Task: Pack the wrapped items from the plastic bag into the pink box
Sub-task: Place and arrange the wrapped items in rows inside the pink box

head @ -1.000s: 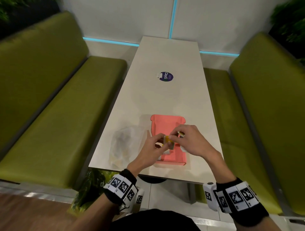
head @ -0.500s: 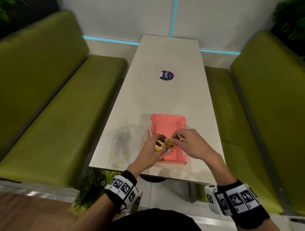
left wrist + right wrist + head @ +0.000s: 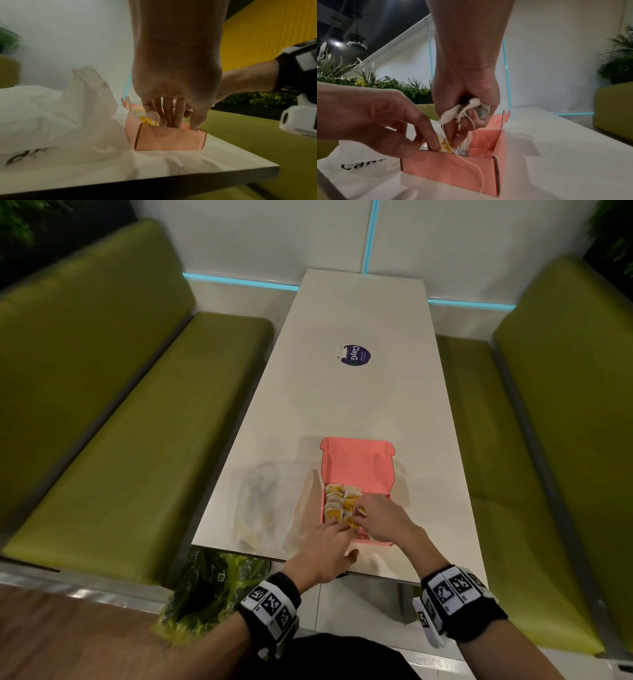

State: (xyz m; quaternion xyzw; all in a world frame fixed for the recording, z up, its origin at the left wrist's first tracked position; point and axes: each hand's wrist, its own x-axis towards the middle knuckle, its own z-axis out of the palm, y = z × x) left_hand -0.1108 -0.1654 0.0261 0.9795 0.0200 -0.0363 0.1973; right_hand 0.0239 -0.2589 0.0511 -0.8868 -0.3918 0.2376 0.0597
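Note:
The pink box (image 3: 356, 470) stands open near the table's front edge, lid flap leaning back. Several yellow-and-white wrapped items (image 3: 337, 501) fill its left side. My left hand (image 3: 346, 527) reaches in from the front, fingers straight down and pressing on the wrapped items (image 3: 145, 119) at the near wall of the box (image 3: 169, 139). My right hand (image 3: 458, 134) grips crumpled white sachets (image 3: 471, 106) with trailing strings in its curled fingers, while thumb and forefinger touch a wrapped item (image 3: 445, 146) inside the box (image 3: 450, 167). The clear plastic bag (image 3: 267, 505) lies slack left of the box.
The long white table (image 3: 342, 405) carries a round purple sticker (image 3: 354, 355) farther back. Green benches (image 3: 120, 422) run along both sides. A green plastic bag (image 3: 212, 583) sits on the floor below the table's front left corner.
Both hands have moved down from above the box into it with the wrapped item. My left hand's fingers have straightened and now press on the items.

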